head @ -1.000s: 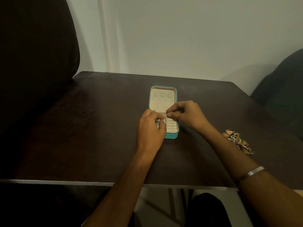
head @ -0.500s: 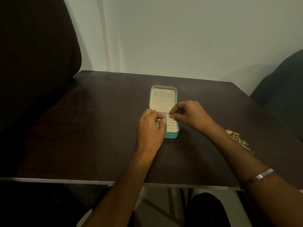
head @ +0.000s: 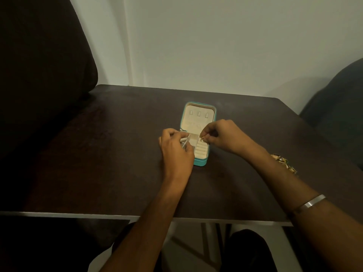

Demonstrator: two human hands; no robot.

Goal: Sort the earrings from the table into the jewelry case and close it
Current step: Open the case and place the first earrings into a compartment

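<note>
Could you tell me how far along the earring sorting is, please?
Early. The case lies open, with no earrings visible in it. The right hand pinches one earring over it; the left hand grips a divider flap. A pile waits on the table; closing remains.

— Where are the hands?
— Both over the open case [head: 198, 122]. The left hand [head: 175, 150] sits at its near left edge, fingers curled, pinching a thin pale flap.
— And the right?
— The right hand [head: 224, 137] reaches in from the case's right side, fingertips pinching a small gold earring [head: 203, 137]. Both forearms stretch forward.
</note>
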